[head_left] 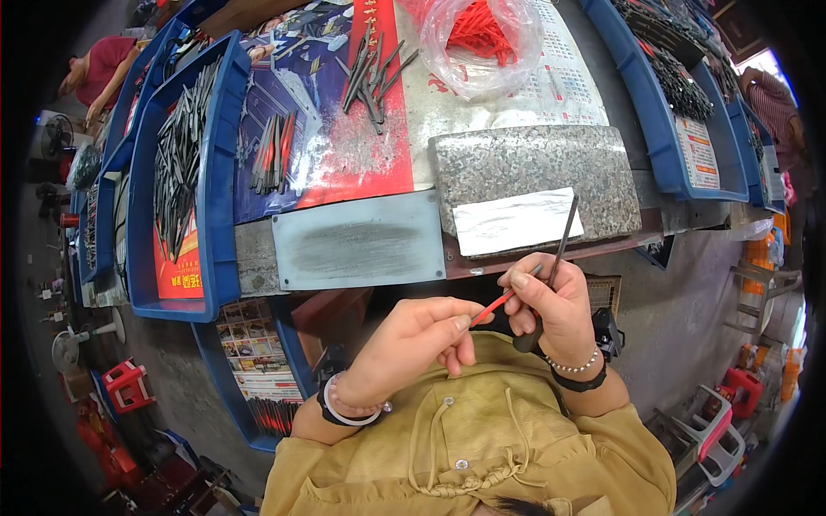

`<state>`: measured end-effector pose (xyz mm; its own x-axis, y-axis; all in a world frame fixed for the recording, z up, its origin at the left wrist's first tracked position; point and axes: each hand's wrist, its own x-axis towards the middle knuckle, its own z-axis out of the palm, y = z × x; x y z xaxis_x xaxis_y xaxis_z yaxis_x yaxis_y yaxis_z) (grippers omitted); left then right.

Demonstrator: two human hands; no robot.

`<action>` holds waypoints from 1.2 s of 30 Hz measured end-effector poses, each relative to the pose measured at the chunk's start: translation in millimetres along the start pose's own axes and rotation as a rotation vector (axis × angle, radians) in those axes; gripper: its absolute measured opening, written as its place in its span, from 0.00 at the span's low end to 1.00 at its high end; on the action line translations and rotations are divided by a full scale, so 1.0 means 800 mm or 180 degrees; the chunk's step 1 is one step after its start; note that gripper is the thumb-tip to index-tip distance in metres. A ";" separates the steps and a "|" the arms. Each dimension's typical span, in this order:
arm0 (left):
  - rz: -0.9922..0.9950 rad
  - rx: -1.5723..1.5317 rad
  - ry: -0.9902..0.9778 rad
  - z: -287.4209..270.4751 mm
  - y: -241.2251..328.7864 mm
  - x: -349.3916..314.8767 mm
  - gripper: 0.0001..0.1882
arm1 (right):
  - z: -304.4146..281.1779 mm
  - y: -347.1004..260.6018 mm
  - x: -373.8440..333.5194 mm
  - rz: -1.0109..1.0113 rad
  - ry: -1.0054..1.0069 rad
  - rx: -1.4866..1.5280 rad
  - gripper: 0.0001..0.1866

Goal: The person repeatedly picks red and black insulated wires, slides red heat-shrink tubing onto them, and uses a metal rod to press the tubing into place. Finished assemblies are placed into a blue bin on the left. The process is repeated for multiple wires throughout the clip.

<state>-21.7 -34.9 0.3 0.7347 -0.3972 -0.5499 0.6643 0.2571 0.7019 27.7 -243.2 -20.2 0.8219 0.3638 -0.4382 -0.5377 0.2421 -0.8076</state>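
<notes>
Red stick [492, 306] located at four o'clock from centre, pinched by the left hand [413, 334] at six; its near end is concealed in the grip. Right hand [557, 311], four o'clock, is closed around a dark rod [564, 230], its fingers covering the middle. Whether they touch the stick cannot be determined. Plastic bag [465, 79], past twelve, is cut off above.

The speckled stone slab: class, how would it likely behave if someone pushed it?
The speckled stone slab would probably feel heavy and rigid, since it looks like solid, granite-like stone. Its broad, flat shape makes rolling unlikely. The white sheet lying on it might slip or crumple, as it looks thin and creased.
</notes>
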 end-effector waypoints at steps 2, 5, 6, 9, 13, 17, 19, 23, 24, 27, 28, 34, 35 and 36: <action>-0.0018 -0.0122 -0.0016 -0.001 0.000 0.001 0.17 | 0.000 0.001 0.001 0.0016 0.0004 0.0001 0.07; -0.0050 -0.0222 -0.0022 -0.002 0.000 0.001 0.17 | 0.000 0.001 0.003 0.0052 0.0024 -0.0002 0.07; -0.0061 -0.0242 -0.0021 -0.003 0.001 0.001 0.17 | 0.000 0.001 0.004 0.0062 0.0034 0.0002 0.07; -0.0068 -0.0105 0.0009 -0.001 0.000 0.002 0.15 | 0.005 0.000 0.004 0.0040 0.0076 -0.0094 0.07; 0.0165 0.0331 0.0274 0.007 -0.007 0.003 0.13 | 0.018 0.002 -0.004 -0.0086 0.0147 -0.0226 0.06; 0.0569 0.0796 0.0496 0.012 -0.016 0.002 0.12 | 0.021 0.004 -0.007 -0.0070 0.0068 -0.0298 0.07; 0.0747 0.0936 0.0490 0.013 -0.020 0.000 0.11 | 0.017 0.003 -0.005 -0.0267 0.0392 0.0013 0.08; 0.0379 0.0134 -0.0021 0.007 -0.019 -0.002 0.13 | 0.011 -0.005 -0.008 -0.0253 -0.0173 0.0048 0.09; 0.0133 -0.0420 -0.0302 0.003 -0.018 0.000 0.14 | 0.012 -0.005 -0.010 -0.0314 -0.0274 -0.0021 0.09; -0.0397 -0.1356 -0.0785 -0.004 -0.017 0.005 0.17 | 0.010 -0.012 -0.010 -0.0257 -0.0281 -0.0089 0.08; -0.0450 -0.1461 -0.0729 -0.004 -0.018 0.007 0.17 | 0.010 -0.013 -0.008 -0.0268 -0.0239 -0.0144 0.10; -0.0543 -0.1943 -0.1023 -0.008 -0.027 0.008 0.16 | 0.011 -0.018 0.007 -0.0163 -0.0208 -0.0152 0.14; -0.0502 -0.2096 -0.1143 -0.009 -0.027 0.009 0.16 | 0.011 -0.020 0.009 -0.0136 -0.0239 -0.0151 0.14; -0.0494 -0.2039 -0.1143 -0.009 -0.027 0.009 0.16 | 0.012 -0.021 0.009 -0.0106 -0.0245 -0.0120 0.13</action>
<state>-29.6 -36.9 -22.5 0.6090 -0.7054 -0.3627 0.7872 0.5937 0.1671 40.9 -236.0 -6.3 0.8216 0.4244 -0.3805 -0.5017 0.2218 -0.8361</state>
